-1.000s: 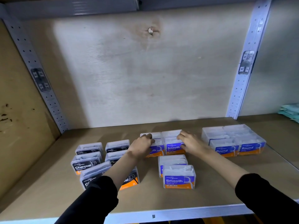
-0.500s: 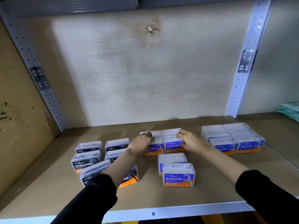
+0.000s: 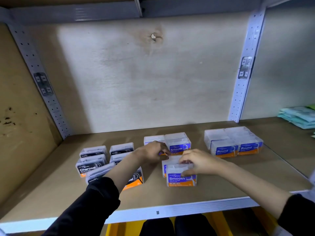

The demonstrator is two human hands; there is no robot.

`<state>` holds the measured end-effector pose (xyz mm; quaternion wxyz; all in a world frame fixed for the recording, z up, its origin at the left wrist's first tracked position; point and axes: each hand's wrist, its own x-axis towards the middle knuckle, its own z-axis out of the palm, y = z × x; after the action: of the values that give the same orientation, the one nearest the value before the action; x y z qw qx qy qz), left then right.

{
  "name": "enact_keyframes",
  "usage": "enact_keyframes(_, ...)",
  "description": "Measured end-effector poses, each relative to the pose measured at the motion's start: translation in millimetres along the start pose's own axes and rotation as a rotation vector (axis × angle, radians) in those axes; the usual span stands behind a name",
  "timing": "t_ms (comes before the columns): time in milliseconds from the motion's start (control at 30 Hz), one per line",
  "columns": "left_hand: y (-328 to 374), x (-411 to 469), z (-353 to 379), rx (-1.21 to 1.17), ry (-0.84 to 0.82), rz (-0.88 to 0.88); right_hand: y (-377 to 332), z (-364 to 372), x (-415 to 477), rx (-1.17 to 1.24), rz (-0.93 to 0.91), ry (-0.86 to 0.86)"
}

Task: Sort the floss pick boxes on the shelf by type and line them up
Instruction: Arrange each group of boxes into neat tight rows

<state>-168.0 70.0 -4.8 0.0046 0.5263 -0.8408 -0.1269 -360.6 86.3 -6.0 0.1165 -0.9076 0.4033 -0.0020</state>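
Clear floss pick boxes stand in three groups on the shelf board (image 3: 230, 181). Several black Charcoal boxes (image 3: 90, 166) are at the left, partly hidden by my left forearm. Blue Smooth boxes fill the middle and blue Round boxes (image 3: 223, 149) the right. My right hand (image 3: 199, 161) grips the front Smooth box (image 3: 177, 179), thumb on its face and fingers over its top. Another Smooth box (image 3: 170, 160) stands just behind it. My left hand (image 3: 152, 150) hovers curled over the front of the back-left Smooth box (image 3: 153, 138), beside the back-right Smooth box (image 3: 179, 147). Its grip is unclear.
A wooden back panel rises behind the boxes, between perforated metal uprights at the left (image 3: 39, 79) and right (image 3: 245, 74). Teal packets (image 3: 300, 116) lie on the neighbouring shelf at the right. A metal edge (image 3: 187, 207) runs along the shelf front.
My right hand left the back-right Smooth box, came forward and closed on the front Smooth box. My left hand slid slightly forward and right off the back-left box.
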Motion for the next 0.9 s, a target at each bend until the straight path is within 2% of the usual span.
enact_keyframes(233,4.0,-4.2,4.7,-0.013,0.005,-0.026,-8.7,14.1,-8.2,0.016,0.066,0.081)
enact_keyframes(567,16.2,5.0,4.8,-0.078,-0.025,-0.066,26.4,-7.4,-41.1,0.084,0.254,0.015)
enact_keyframes(733,16.2,5.9,2.6,-0.023,-0.049,-0.078,39.9,-23.6,-40.5,0.124,0.306,0.062)
enact_keyframes(900,2.8,-4.0,-3.5,0.093,-0.01,-0.137,36.4,-25.8,-15.4,0.073,0.277,0.13)
